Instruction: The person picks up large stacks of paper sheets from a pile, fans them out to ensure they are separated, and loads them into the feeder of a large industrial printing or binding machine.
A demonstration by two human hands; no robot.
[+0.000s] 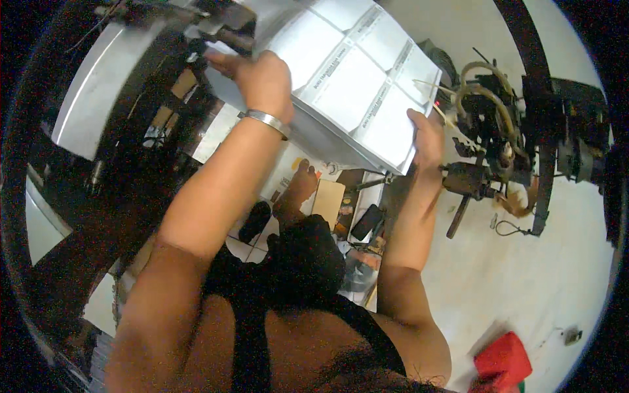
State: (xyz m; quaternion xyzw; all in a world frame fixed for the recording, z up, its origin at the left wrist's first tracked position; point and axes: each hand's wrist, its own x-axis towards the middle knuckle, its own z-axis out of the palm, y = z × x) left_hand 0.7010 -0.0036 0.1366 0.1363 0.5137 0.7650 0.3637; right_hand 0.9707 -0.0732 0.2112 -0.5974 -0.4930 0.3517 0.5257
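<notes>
A thick stack of white printed sheets point(350, 78), marked in blocks with dark lines of print, lies tilted at the top of the view. My right hand point(429, 141) is closed on its near right corner, thumb on top and the other fingers mostly hidden. At the stack's left side is my left hand point(262, 78), a metal band round its wrist. Its fingers bend around the white edge close to a dark machine part point(232, 29), and the fingertips are partly hidden.
Dark machinery with looped hoses point(491, 85) stands at the right. Light metal panels point(108, 78) curve along the left. Below the stack are a tan box point(327, 200), a black phone-like object point(367, 223) and my bare foot point(298, 190). Something red point(503, 362) lies at lower right.
</notes>
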